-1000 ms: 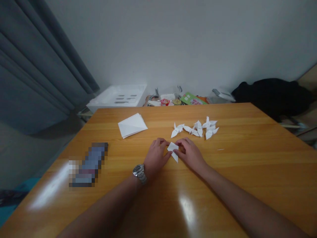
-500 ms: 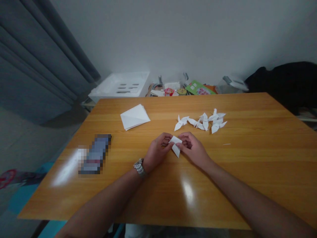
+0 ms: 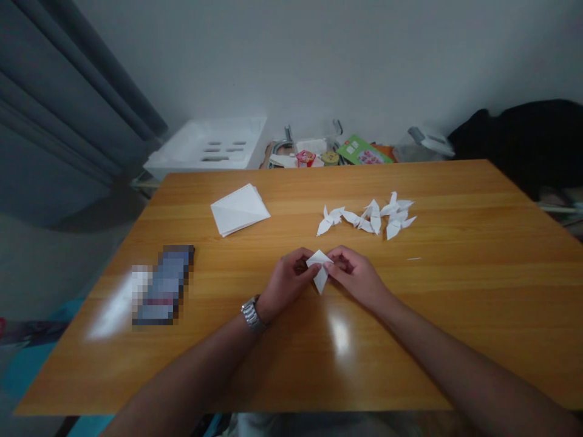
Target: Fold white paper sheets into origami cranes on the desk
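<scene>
A small folded white paper piece (image 3: 319, 270) is pinched between both hands just above the wooden table (image 3: 455, 291). My left hand (image 3: 285, 284), with a metal watch (image 3: 252, 314) on its wrist, grips the paper's left side with fingers curled. My right hand (image 3: 357, 279) grips the right side, fingers closed on the fold. Several finished white paper cranes (image 3: 368, 218) lie in a row just beyond the hands. A stack of white square sheets (image 3: 239, 210) lies farther left.
A blurred-out dark object (image 3: 159, 285) lies on the table's left part. Behind the table stand a white plastic crate (image 3: 209, 145), small colourful clutter (image 3: 328, 155) and a dark cloth heap (image 3: 523, 139). Grey curtains (image 3: 54, 109) hang at left.
The paper has been lifted off the table and turned between the fingers. The view has pulled back, showing more of the table's near edge.
</scene>
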The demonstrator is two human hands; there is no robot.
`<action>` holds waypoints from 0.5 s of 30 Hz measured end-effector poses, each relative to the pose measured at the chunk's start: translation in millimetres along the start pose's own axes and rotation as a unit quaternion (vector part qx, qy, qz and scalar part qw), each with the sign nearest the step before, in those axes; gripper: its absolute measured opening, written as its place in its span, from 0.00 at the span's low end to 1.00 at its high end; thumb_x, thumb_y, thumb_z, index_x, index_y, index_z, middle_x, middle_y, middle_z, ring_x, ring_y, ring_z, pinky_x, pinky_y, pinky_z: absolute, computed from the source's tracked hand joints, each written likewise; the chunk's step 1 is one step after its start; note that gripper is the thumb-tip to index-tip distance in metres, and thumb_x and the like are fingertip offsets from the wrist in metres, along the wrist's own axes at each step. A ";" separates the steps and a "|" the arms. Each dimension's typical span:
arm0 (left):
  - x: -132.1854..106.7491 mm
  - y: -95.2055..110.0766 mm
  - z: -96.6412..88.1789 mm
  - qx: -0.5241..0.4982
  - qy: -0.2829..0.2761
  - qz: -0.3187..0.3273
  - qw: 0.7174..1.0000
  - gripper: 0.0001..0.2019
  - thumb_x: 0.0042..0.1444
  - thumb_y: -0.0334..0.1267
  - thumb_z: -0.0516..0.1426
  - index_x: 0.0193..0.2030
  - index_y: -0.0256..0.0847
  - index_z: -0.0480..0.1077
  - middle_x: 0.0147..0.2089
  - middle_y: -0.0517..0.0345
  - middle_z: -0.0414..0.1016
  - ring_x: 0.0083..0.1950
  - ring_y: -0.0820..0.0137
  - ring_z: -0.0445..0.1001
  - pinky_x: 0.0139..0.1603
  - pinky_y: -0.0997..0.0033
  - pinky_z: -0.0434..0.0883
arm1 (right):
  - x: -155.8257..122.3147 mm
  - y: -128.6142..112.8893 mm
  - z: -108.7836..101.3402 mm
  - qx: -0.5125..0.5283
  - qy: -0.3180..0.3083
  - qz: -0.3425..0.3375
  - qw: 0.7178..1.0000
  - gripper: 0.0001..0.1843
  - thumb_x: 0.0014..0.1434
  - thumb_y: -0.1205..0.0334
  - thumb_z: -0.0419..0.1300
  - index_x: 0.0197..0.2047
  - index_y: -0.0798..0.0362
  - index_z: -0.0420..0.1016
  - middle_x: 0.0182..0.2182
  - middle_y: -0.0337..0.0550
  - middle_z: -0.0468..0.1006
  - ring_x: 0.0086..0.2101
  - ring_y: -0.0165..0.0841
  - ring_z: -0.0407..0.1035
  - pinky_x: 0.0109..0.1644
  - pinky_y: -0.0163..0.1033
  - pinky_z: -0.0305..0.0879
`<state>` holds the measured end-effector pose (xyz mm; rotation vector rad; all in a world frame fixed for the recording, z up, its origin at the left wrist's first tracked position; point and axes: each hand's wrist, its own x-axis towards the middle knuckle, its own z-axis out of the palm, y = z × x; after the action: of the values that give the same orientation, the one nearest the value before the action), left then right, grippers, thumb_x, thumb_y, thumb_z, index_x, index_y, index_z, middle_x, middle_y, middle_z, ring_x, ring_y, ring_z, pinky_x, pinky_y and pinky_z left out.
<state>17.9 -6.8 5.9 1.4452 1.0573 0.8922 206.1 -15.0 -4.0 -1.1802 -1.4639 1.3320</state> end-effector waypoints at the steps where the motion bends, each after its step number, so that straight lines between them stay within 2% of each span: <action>1: -0.3 1.0 -0.1 -0.003 0.000 -0.001 1.000 0.12 0.60 0.46 0.61 0.40 0.37 0.73 0.38 0.55 0.79 0.37 0.69 0.76 0.39 0.73 0.72 | -0.5 -0.9 -0.3 -0.004 0.002 0.002 1.000 0.10 0.62 0.51 0.62 0.38 0.49 0.72 0.31 0.39 0.79 0.31 0.34 0.75 0.36 0.39 0.72; 7: -0.5 0.4 -0.3 -0.013 0.006 -0.001 1.000 0.11 0.61 0.45 0.60 0.42 0.38 0.73 0.39 0.56 0.78 0.38 0.69 0.76 0.39 0.73 0.73 | -1.8 -1.6 -1.8 0.046 0.002 0.038 0.998 0.12 0.60 0.50 0.64 0.39 0.49 0.74 0.31 0.39 0.80 0.30 0.34 0.76 0.36 0.41 0.76; 11: -0.9 -0.9 0.0 -0.047 -0.001 0.027 0.999 0.13 0.62 0.43 0.60 0.48 0.39 0.72 0.43 0.53 0.78 0.42 0.68 0.76 0.43 0.70 0.74 | -2.0 -3.4 -1.4 0.066 0.001 0.044 0.997 0.13 0.59 0.49 0.65 0.40 0.50 0.76 0.33 0.41 0.81 0.31 0.34 0.77 0.37 0.43 0.78; 15: -2.2 0.9 -1.0 -0.043 0.005 0.037 0.998 0.10 0.63 0.42 0.59 0.44 0.38 0.75 0.45 0.51 0.79 0.45 0.66 0.77 0.48 0.68 0.74 | -2.4 -4.8 -0.4 0.075 0.018 0.021 0.997 0.11 0.60 0.51 0.64 0.41 0.48 0.75 0.33 0.39 0.81 0.31 0.34 0.77 0.36 0.41 0.78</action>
<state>16.4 -8.5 7.0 1.4165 0.9651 0.9878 206.5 -17.3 0.9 -1.1373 -1.2960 1.4153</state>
